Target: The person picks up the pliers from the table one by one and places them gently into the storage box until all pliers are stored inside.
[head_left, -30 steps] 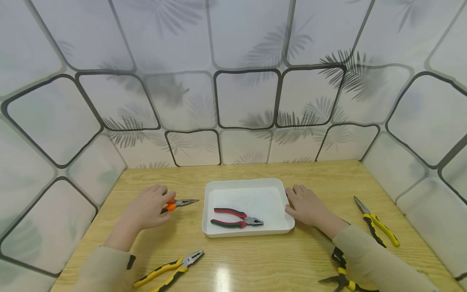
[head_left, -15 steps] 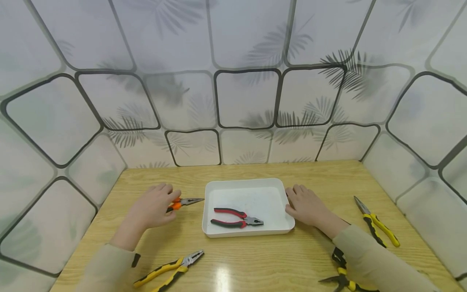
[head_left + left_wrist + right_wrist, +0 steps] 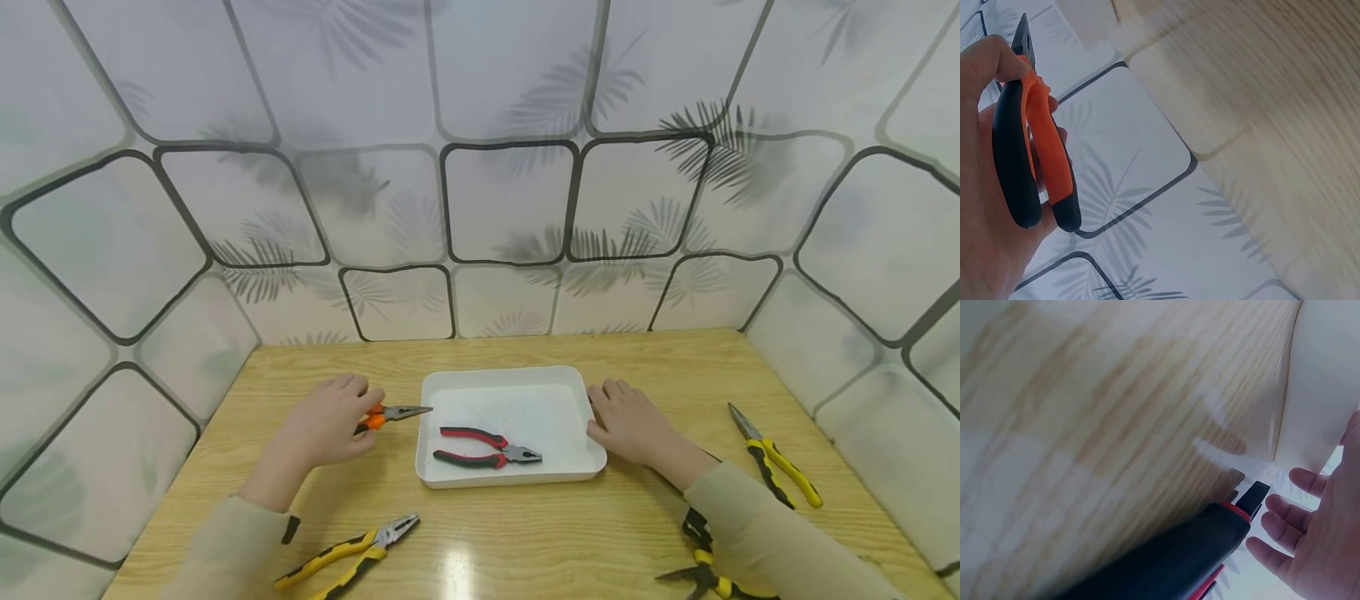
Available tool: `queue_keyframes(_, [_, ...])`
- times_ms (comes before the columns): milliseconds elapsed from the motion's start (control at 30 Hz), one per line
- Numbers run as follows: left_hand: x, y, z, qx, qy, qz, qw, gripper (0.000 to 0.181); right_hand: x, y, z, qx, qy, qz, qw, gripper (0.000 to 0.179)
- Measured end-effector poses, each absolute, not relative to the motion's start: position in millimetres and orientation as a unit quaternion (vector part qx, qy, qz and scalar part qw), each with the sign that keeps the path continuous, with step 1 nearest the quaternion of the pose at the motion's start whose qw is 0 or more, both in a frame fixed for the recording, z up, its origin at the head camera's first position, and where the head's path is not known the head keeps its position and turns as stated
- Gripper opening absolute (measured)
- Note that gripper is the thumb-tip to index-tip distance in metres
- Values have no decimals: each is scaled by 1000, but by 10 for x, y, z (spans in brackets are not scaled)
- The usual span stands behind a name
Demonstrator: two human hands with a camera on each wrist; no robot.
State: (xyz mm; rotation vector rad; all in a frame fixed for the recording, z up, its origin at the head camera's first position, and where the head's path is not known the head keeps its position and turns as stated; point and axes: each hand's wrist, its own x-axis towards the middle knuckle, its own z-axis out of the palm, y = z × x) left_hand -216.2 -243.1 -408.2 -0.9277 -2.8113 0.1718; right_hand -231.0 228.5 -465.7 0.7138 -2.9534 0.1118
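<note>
Pliers [image 3: 377,418], orange-handled, point right, gripped by the left hand [image 3: 326,421]; the right hand [image 3: 632,423], fingers relaxed, touches the white tray [image 3: 510,481] on its right side.

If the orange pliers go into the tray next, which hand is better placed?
Probably the left hand: it holds the orange pliers, their tip pointing toward the tray. The right hand is at the tray's right side, away from these pliers.

Head view: orange pliers [image 3: 393,413] partly hidden by left hand [image 3: 330,422]; leftmost yellow pliers [image 3: 382,539] cropped below.
</note>
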Motion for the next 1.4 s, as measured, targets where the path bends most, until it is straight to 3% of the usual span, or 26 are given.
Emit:
queue_keyframes(333, [-2200, -2327, -4070, -317, -943, 68, 76, 43, -2318, 2294, -4689, 233, -971, 22, 53, 39])
queue_keyframes(967, [-2253, -2149, -3996, -347, -930, 80, 94, 42, -2305, 2275, -4634, 236, -969, 28, 64, 31])
queue_keyframes(1400, [-2274, -1985, -4048, -363, -925, 74, 89, 36, -2301, 2298, -4673, 239, -968, 18, 70, 36])
